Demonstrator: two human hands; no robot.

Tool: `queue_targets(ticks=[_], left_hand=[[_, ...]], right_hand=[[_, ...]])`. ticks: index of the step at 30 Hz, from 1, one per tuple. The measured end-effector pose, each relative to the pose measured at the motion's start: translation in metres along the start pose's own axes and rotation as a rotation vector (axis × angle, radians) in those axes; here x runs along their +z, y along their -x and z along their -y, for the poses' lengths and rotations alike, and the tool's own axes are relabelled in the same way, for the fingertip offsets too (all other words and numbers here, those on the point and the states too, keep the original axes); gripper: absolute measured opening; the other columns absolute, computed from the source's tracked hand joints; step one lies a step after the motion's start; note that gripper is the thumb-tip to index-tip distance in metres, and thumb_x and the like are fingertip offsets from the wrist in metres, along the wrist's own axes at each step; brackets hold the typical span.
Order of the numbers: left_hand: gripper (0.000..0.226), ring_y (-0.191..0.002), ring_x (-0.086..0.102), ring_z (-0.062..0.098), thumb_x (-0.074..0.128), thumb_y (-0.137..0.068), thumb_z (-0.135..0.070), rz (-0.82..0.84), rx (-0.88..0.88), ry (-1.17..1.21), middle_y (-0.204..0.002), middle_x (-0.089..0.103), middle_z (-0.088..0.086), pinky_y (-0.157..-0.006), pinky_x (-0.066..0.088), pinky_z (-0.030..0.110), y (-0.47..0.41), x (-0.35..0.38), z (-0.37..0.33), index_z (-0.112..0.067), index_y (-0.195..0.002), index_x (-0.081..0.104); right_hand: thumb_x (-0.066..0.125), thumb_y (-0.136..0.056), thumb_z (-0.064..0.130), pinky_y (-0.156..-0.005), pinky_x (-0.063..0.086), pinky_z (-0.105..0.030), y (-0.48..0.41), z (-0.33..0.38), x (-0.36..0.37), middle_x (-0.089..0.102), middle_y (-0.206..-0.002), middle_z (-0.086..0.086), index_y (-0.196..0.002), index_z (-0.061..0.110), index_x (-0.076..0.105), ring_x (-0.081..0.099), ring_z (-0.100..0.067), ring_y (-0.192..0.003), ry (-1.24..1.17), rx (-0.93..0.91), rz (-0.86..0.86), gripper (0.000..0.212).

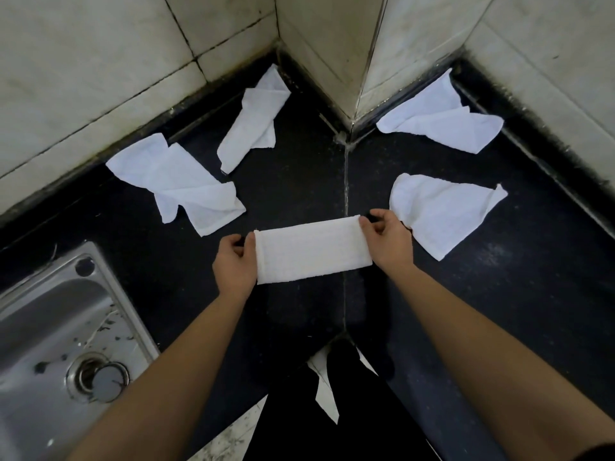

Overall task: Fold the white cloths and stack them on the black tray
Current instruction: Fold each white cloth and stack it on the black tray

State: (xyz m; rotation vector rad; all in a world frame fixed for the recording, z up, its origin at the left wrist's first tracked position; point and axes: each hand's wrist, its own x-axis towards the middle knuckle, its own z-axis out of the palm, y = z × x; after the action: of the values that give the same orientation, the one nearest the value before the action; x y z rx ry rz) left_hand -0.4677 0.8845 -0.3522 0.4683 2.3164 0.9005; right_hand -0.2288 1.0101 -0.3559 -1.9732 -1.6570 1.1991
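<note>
Head view:

- A folded white cloth [312,249] forms a long, narrow rectangle stretched between the two hands over the black counter [299,174], slightly tilted so that its right end lies farther from the person.
- The left hand [234,266] grips the left short end of the cloth. Its thumb lies along that edge and its fingers [233,242] are curled in just beside it.
- The right hand [387,242] pinches the right short end near its far corner. The thumb presses on the top of the fabric and the other fingers are bent behind the edge.
- Whether the cloth rests on the counter or is held just above it cannot be told.
- Four loose, crumpled white cloths lie on the counter beyond the hands:
  - a left cloth [176,181] near the wall;
  - a back cloth [251,121] reaching into the corner;
  - a far right cloth [439,119] against the wall base;
  - a near right cloth [439,211] just beside the right hand, its lower edge partly hidden behind that hand.
- A steel sink [50,327] with a round drain [100,377] is set into the counter at lower left, well apart from the folded cloth.
- Pale tiled walls [100,61] rise behind the counter.
</note>
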Motion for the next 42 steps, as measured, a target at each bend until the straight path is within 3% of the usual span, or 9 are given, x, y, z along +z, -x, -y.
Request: queue_targets(ticks=[5, 15, 19, 23, 26, 30, 37, 39, 42], left_hand=[[0.044, -0.081, 0.059, 0.005, 0.059, -0.096, -0.042, 0.058, 0.009, -0.059, -0.088, 0.062, -0.008, -0.074, 0.046, 0.027, 0.030, -0.009, 0.024, -0.016, -0.131, 0.051], [0.041, -0.084, 0.061, 0.017, 0.066, -0.093, -0.026, 0.084, 0.148, -0.166, -0.085, 0.061, -0.004, -0.083, 0.053, 0.041, 0.036, -0.009, 0.041, -0.015, -0.131, 0.053], [0.041, -0.108, 0.055, 0.029, 0.056, -0.099, -0.030, 0.019, 0.530, -0.475, -0.117, 0.058, 0.011, -0.086, 0.051, 0.045, 0.035, -0.012, 0.045, -0.009, -0.134, 0.053], [0.053, -0.150, 0.019, 0.032, 0.039, -0.105, -0.030, 0.123, 0.814, -0.800, -0.162, 0.023, 0.016, -0.113, 0.031, 0.052, 0.022, -0.001, 0.036, -0.007, -0.152, 0.032], [0.063, -0.153, -0.008, 0.023, 0.016, -0.105, -0.040, 0.285, 0.741, -0.974, -0.167, -0.005, 0.010, -0.123, 0.009, 0.051, 0.012, 0.005, 0.036, -0.006, -0.158, 0.008], [0.070, -0.151, -0.017, 0.019, 0.000, -0.100, -0.051, 0.297, 0.700, -1.027, -0.165, -0.016, 0.007, -0.124, -0.001, 0.048, 0.004, 0.005, 0.050, -0.010, -0.157, -0.008], [0.072, -0.150, -0.021, 0.019, -0.002, -0.100, -0.054, 0.331, 0.714, -1.035, -0.163, -0.023, 0.007, -0.123, -0.005, 0.048, 0.000, 0.005, 0.054, -0.010, -0.156, -0.014], [0.075, -0.150, -0.022, 0.020, -0.006, -0.098, -0.057, 0.341, 0.714, -1.046, -0.163, -0.025, 0.007, -0.123, -0.004, 0.049, 0.000, 0.005, 0.055, -0.010, -0.156, -0.014], [0.082, -0.152, -0.016, 0.022, -0.005, -0.096, -0.062, 0.302, 0.726, -1.039, -0.165, -0.018, 0.008, -0.123, 0.000, 0.052, 0.003, 0.004, 0.050, -0.009, -0.157, -0.008]], right_hand=[[0.055, -0.095, 0.056, -0.089, 0.050, -0.036, 0.027, -0.015, -0.004, 0.064, -0.091, 0.012, -0.137, 0.025, 0.051, 0.062, -0.011, -0.095, 0.027, 0.027, 0.050, 0.053], [0.057, -0.099, 0.040, -0.076, 0.046, -0.033, 0.034, -0.026, 0.001, 0.064, -0.094, 0.008, -0.142, 0.021, 0.046, 0.061, -0.016, -0.091, 0.226, -0.105, 0.092, 0.048], [0.054, -0.100, 0.034, -0.091, 0.048, -0.045, 0.042, -0.025, 0.009, 0.056, -0.130, -0.010, -0.144, 0.013, 0.044, 0.057, -0.030, -0.114, 0.481, -0.333, -0.073, 0.049], [0.037, -0.105, 0.032, -0.118, 0.024, -0.050, 0.051, -0.009, 0.035, 0.015, -0.165, -0.018, -0.157, 0.011, 0.025, 0.021, -0.036, -0.150, 0.733, -0.657, -0.008, 0.057], [0.022, -0.106, 0.041, -0.125, 0.005, -0.052, 0.052, 0.007, 0.064, -0.004, -0.167, -0.015, -0.160, 0.012, 0.007, -0.003, -0.034, -0.154, 0.851, -0.705, 0.149, 0.063], [0.008, -0.103, 0.055, -0.124, 0.001, -0.052, 0.041, 0.006, 0.083, -0.013, -0.167, -0.012, -0.160, 0.015, -0.004, -0.014, -0.030, -0.154, 0.971, -0.754, 0.311, 0.071], [0.011, -0.103, 0.060, -0.124, 0.007, -0.052, 0.014, -0.039, 0.012, 0.001, -0.168, -0.011, -0.161, 0.014, 0.006, -0.001, -0.032, -0.155, 1.008, -0.554, 0.166, 0.074], [0.022, -0.106, 0.054, -0.122, 0.019, -0.051, 0.017, -0.040, 0.003, 0.021, -0.164, -0.015, -0.158, 0.008, 0.021, 0.018, -0.035, -0.152, 0.925, -0.468, 0.074, 0.070], [0.040, -0.103, 0.049, -0.098, 0.044, -0.046, 0.025, -0.026, -0.003, 0.057, -0.130, -0.018, -0.139, 0.005, 0.052, 0.053, -0.035, -0.118, 0.719, -0.365, -0.079, 0.058]])
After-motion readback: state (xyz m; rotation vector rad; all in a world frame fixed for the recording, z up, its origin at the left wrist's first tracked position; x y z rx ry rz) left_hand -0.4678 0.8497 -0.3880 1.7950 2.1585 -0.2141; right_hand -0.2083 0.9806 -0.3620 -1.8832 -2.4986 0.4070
